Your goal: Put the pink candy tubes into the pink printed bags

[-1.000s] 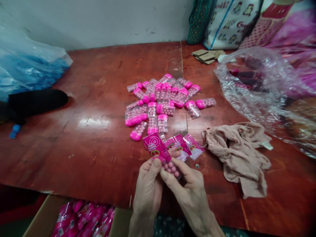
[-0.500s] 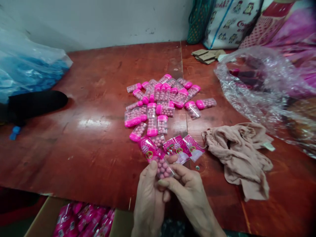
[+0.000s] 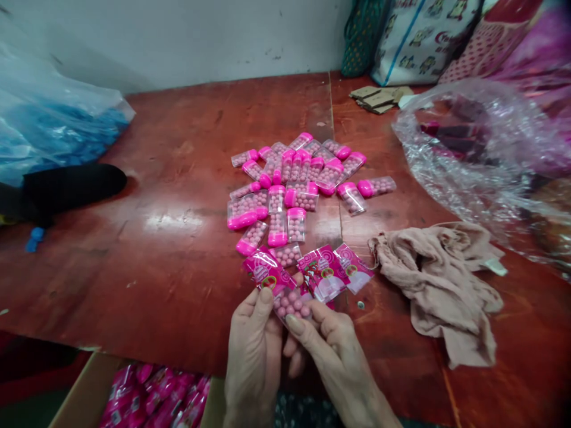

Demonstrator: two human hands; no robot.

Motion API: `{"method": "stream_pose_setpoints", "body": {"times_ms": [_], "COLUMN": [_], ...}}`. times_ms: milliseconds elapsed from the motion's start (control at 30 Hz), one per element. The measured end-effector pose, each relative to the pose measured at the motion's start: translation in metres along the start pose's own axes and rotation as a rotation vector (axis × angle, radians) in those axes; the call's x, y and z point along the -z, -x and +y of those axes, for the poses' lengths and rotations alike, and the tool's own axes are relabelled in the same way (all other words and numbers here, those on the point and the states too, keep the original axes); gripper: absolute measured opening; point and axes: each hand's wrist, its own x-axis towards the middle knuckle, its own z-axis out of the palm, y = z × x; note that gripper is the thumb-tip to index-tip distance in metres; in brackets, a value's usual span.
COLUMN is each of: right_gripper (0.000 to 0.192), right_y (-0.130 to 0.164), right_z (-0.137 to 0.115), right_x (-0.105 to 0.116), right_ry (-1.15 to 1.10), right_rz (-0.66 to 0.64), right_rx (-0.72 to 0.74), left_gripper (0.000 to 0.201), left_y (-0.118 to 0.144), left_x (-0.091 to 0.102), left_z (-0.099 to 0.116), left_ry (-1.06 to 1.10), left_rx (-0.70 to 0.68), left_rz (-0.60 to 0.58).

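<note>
1. The red tabletop [image 3: 169, 178] carries everything; the landmark is the pile [image 3: 297, 181] of clear, pink-capped tubes full of pink balls at its middle.
2. Right of the pile lies a crumpled clear bag [image 3: 473, 160]; left of the pile, at the tabletop's edge, a blue bag [image 3: 53, 128] with a black object [image 3: 66, 187] in front of it.
3. Right of the pile and nearer the person, a beige cloth [image 3: 446, 285] lies bunched.
4. Below the tabletop's near edge, well apart from the pile, a box [image 3: 89, 392] holds pink packs.
5. The left hand [image 3: 254, 356] and right hand [image 3: 339, 362] meet just on the near side of the pile.
6. Two pink labels [image 3: 334, 270] lie flat between the pile and the hands.
7. The tube [image 3: 279, 285], wrapped in a pink label, is tilted over the tabletop just short of the pile; the fingers of both hands pinch its lower end, left thumb on its left side, right thumb under it.
</note>
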Motion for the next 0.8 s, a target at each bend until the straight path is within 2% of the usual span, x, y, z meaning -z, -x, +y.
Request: {"method": "stream_pose_setpoints", "body": {"times_ms": [167,367,433,600,800], "right_gripper": [0.031,0.034,0.033,0.028,0.029], "right_y": [0.002,0.000,0.000,0.003,0.007], "right_z": [0.000,-0.001,0.003,0.007,0.007], "right_x": [0.001,-0.003,-0.003,0.001,0.001], "right_ry": [0.167,-0.044,-0.026,0.214,0.244], "right_rz": [0.023,-0.041,-0.006,0.154,0.132], "right_rx": [0.005,-0.034,-0.032,0.076,0.070], "left_gripper": [0.040,0.049,0.045,0.034,0.050], "left_y": [0.002,0.000,0.001,0.008,0.005], "left_x": [0.000,-0.001,-0.006,-0.016,-0.006], "left_z": [-0.002,0.002,0.001,-0.002,0.002], "left_ry": [-0.020,-0.019,-0.036,-0.025,-0.025], "left_rx": [-0.025,-0.007,0.002,0.023,0.076], "left_rz": [0.025,-0.007,0.019,0.096,0.031]}}
